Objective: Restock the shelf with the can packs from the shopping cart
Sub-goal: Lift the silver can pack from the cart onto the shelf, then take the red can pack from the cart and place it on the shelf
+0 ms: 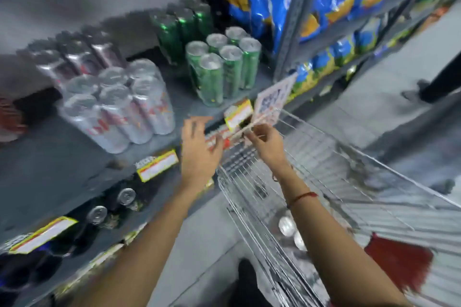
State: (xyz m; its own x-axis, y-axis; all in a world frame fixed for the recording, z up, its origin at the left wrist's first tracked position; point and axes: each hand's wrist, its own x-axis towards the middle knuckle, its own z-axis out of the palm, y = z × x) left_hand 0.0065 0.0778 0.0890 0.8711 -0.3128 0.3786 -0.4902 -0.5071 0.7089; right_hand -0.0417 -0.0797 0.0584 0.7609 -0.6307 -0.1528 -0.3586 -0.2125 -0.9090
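Hands meet at the grey metal shelf (pixel 74 164) edge, above the silver wire shopping cart (pixel 349 182). Left hand (pixel 199 149) hovers with fingers spread, gripping nothing. Right hand (pixel 264 143) pinches the lower edge of a white printed sign card (pixel 272 101) clipped to the shelf front — fingers closed on it. Shrink-wrapped pack of silver cans (pixel 119 107) stands on the shelf, a pack of green cans (pixel 222 67) to its right. Silver can tops (pixel 290 230) show down in the cart — blurred.
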